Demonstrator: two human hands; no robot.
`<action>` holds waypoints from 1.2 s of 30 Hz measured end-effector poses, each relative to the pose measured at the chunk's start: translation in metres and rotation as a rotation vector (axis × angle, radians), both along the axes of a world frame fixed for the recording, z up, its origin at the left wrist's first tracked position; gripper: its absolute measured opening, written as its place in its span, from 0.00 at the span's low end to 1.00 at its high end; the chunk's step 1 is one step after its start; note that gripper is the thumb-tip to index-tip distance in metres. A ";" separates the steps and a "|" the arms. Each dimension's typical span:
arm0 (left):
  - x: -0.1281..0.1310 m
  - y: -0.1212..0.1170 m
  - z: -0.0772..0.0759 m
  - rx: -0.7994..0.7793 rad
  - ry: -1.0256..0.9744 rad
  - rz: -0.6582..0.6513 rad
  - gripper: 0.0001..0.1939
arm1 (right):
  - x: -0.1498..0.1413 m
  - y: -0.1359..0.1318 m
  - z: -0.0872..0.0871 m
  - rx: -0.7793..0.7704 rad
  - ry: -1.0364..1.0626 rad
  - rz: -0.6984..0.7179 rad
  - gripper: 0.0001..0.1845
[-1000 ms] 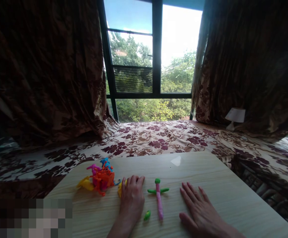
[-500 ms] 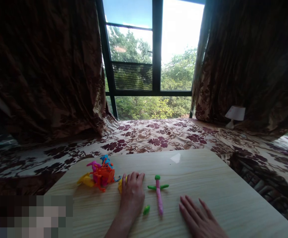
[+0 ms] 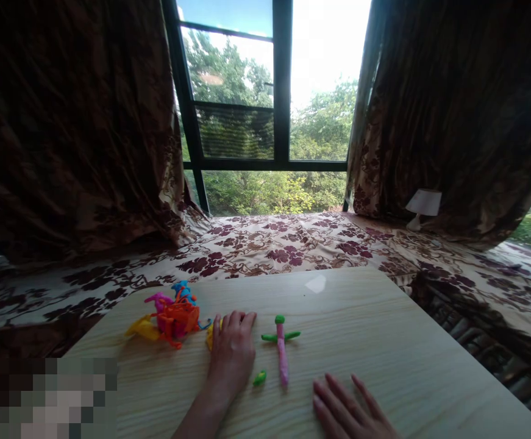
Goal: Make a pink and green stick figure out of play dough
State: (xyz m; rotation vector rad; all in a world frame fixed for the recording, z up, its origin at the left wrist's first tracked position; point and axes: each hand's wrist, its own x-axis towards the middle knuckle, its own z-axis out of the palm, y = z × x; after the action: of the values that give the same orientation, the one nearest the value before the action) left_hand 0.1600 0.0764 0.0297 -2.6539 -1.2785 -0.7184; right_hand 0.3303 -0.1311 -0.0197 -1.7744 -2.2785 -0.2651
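Observation:
My left hand (image 3: 233, 350) rests palm down on the table, its fingers slightly bent and a little apart. Partly under its left side is a yellow lump of modelling clay (image 3: 210, 336), the rest of it hidden by the hand. To the right lies a clay figure with a pink stem (image 3: 282, 360), a green top (image 3: 280, 319) and two green side pieces (image 3: 292, 335). A small green clay piece with some yellow (image 3: 260, 378) sits between that hand and the stem. My right hand (image 3: 350, 408) lies flat with fingers spread, touching only the tabletop.
A heap of orange, pink, blue and yellow clay-like pieces (image 3: 178, 320) is on the left of the pale wooden table (image 3: 384, 329). Beyond the table's far edge are a floral cloth (image 3: 288, 244), a white lamp (image 3: 424, 202), dark curtains and a window.
The view has turned slightly, so everything sits further left and higher. My right hand has drawn back a little toward me. The left hand and the clay pieces keep their places.

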 end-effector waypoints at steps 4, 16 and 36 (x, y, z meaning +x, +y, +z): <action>0.000 -0.003 0.008 0.003 0.001 -0.011 0.19 | 0.035 0.043 0.047 -0.187 0.116 -0.213 0.34; 0.001 -0.001 0.005 0.011 -0.099 -0.022 0.17 | 0.067 0.016 0.089 -0.129 0.339 -0.303 0.11; -0.065 -0.070 0.034 -0.206 -0.026 -0.075 0.06 | 0.057 0.022 0.043 0.169 0.450 -0.349 0.10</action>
State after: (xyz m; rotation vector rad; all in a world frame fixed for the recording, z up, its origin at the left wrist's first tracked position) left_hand 0.0954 0.0064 0.0641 -2.8782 -1.3331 -0.6663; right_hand 0.3875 -0.1089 0.0235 -1.9024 -1.5937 -0.0999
